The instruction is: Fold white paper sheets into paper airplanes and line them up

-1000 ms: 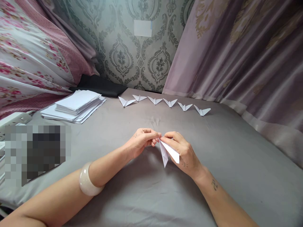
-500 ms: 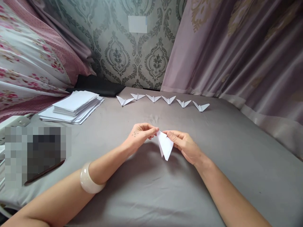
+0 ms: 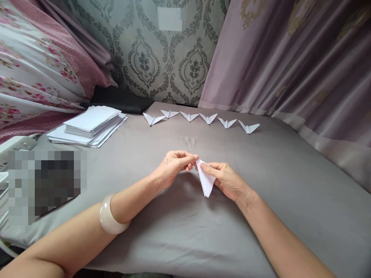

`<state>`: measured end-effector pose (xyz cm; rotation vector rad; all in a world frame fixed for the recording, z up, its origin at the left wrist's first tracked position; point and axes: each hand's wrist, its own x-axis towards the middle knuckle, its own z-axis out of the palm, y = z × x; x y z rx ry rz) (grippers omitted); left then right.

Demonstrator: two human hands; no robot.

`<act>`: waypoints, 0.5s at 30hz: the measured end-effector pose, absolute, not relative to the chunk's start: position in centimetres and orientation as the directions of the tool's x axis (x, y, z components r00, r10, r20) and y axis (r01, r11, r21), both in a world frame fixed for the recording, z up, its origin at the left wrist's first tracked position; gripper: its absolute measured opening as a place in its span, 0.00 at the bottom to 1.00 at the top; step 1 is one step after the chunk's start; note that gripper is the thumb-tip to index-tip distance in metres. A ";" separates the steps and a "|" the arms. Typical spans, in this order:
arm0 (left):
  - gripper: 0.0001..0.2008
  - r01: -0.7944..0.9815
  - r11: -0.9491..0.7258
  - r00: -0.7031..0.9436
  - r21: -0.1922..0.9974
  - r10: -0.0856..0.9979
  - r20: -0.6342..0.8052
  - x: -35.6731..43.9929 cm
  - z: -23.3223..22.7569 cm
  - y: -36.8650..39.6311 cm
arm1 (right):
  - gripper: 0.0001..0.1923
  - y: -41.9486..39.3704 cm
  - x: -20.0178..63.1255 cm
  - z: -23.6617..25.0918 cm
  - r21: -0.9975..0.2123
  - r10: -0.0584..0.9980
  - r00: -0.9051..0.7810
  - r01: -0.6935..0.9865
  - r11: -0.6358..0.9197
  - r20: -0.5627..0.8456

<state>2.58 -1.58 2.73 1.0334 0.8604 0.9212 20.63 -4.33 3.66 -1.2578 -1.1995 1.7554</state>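
**Q:** Firstly, head view: where is the folded paper, and how is it held?

**A:** The folded paper (image 3: 206,181) is a white triangle held just above the grey bed sheet (image 3: 179,231), in front of the person. Its long axis runs from the wide upper edge down to a point that aims toward the person. The left hand (image 3: 174,166) has its fingers pressed together in a pinch on the upper left corner. The right hand (image 3: 227,180) pinches the upper edge from the right side, thumb on top, remaining fingers curled beneath the paper.

**Q:** Which hand is nearer, and which way does the paper lie from the fingers?

**A:** Both hands touch it. The paper hangs downward from both pinches; the right hand covers more of it, so it carries the main support.

**Q:** What surrounds the hands?

**A:** A row of six finished paper shapes (image 3: 199,119) lies well beyond the hands, near the patterned wall. A stack of white sheets (image 3: 89,125) lies far left. A pale bangle (image 3: 108,216) sits on the left wrist.
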 end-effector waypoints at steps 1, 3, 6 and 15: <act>0.13 -0.220 0.247 0.373 0.944 0.915 -0.153 2.6 2.7 -1.6 | 0.21 -4.3 20.6 3.6 -0.931 0.882 -0.321 -0.001 -0.365 -0.346; 0.13 -0.239 0.274 0.387 0.932 0.907 -0.167 2.6 2.6 -1.6 | 0.21 -4.3 20.6 3.6 -0.929 0.880 -0.322 -0.001 -0.369 -0.349; 0.13 -0.270 0.313 0.393 0.911 0.899 -0.193 2.7 2.3 -1.6 | 0.20 -4.3 20.5 3.7 -0.926 0.879 -0.322 -0.015 -0.376 -0.352; 0.13 -0.332 0.326 0.275 0.885 0.931 -0.240 2.8 2.0 -1.2 | 0.19 -4.2 20.7 3.6 -0.858 0.845 -0.303 -0.135 -0.495 -0.440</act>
